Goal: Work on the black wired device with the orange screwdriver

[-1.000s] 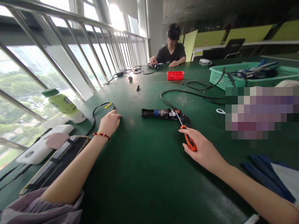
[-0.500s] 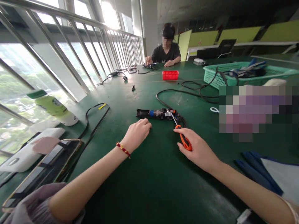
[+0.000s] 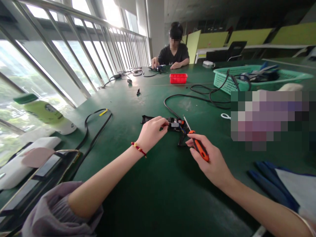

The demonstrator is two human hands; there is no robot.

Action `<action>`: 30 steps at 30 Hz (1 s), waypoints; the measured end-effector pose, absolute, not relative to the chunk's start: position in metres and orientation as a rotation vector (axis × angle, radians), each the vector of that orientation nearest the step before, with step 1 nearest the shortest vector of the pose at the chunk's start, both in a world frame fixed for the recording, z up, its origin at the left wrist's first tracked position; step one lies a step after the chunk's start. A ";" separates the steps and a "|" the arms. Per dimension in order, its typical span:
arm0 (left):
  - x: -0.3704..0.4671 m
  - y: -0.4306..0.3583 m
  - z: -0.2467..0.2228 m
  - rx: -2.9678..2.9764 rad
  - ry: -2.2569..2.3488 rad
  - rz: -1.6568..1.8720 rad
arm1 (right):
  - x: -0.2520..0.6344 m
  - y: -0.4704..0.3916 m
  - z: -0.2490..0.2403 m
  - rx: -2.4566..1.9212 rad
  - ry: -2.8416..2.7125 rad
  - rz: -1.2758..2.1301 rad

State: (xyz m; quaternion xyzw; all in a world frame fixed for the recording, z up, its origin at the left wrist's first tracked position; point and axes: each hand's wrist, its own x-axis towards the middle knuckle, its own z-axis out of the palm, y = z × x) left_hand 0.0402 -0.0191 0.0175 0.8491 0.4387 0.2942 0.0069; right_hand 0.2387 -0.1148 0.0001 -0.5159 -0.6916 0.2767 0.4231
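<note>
An opened black corded device lies on the green table, its inner parts and wires exposed and a handle-like part angled toward me. My left hand reaches over its middle, hiding part of it. The thumb and fingertips pinch together at the inner parts; what is between them, I cannot make out. In my right hand is a screwdriver with an orange and black handle. Its metal shaft points up and away, and the tip stands just right of the device, apart from it.
A black cable runs from the device toward a green basket on the right. Beyond stand a red bin and a seated person. Blue-grey gloves lie right; a bottle, phone and black strap lie left.
My left hand has moved from the table in front of the device onto its middle. The screwdriver tip has come off the device, to the right. The device's handle-like part has swung toward me.
</note>
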 end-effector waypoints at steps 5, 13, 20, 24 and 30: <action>0.051 -0.014 0.020 2.713 1.318 0.913 | 0.243 -0.109 -0.002 -1.484 -1.620 0.665; 0.054 -0.010 0.019 2.971 1.341 0.643 | 0.246 -0.108 -0.003 -1.386 -1.565 0.854; 0.051 -0.017 0.026 3.048 1.504 0.421 | 0.244 -0.113 0.000 -1.295 -1.616 0.980; 0.042 -0.021 0.024 3.062 1.491 0.451 | 0.245 -0.114 -0.001 -1.289 -1.642 1.012; 0.033 -0.023 0.018 3.134 1.401 0.470 | 0.244 -0.114 0.002 -1.305 -1.650 1.004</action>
